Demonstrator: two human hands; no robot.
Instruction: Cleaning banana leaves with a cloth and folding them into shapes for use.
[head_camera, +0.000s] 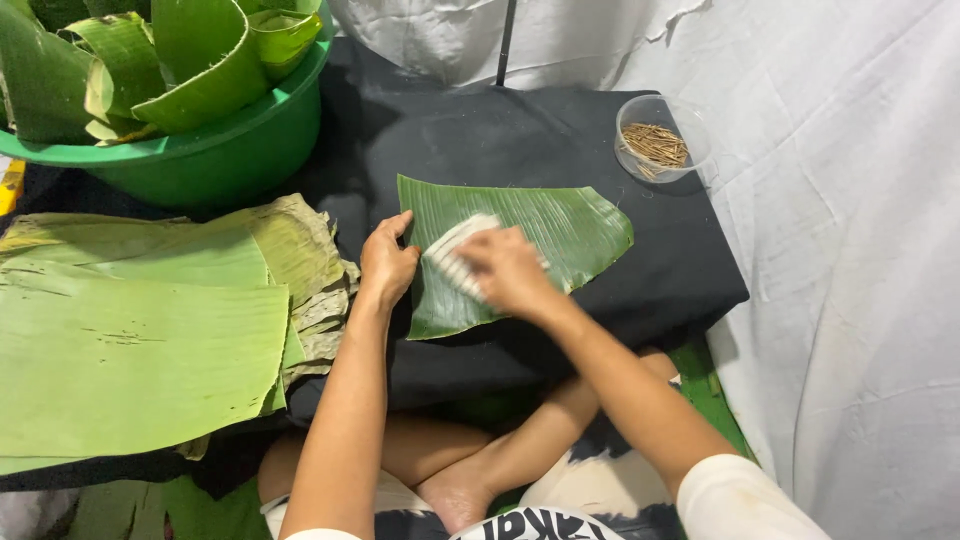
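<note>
Banana leaf piece (560, 235) lies flat on the black cloth (560, 130). A white cloth pad (455, 252) is gripped in the right hand (508, 270) and pressed on the leaf. The leaf's left edge is pinned by the left hand (385, 262), fingers flat. A leaf stack (140, 340) lies left, green basin (220, 160) behind, clear bowl of sticks (655, 140) far right.

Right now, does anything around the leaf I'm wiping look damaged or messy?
Yes, slightly. In the leaf stack at the left, the lower leaves' right edges are dried, brown and frayed. The leaf under your left hand and right hand has an uneven, torn lower edge. Nothing looks spilled; the sticks stay inside the clear bowl.
</note>
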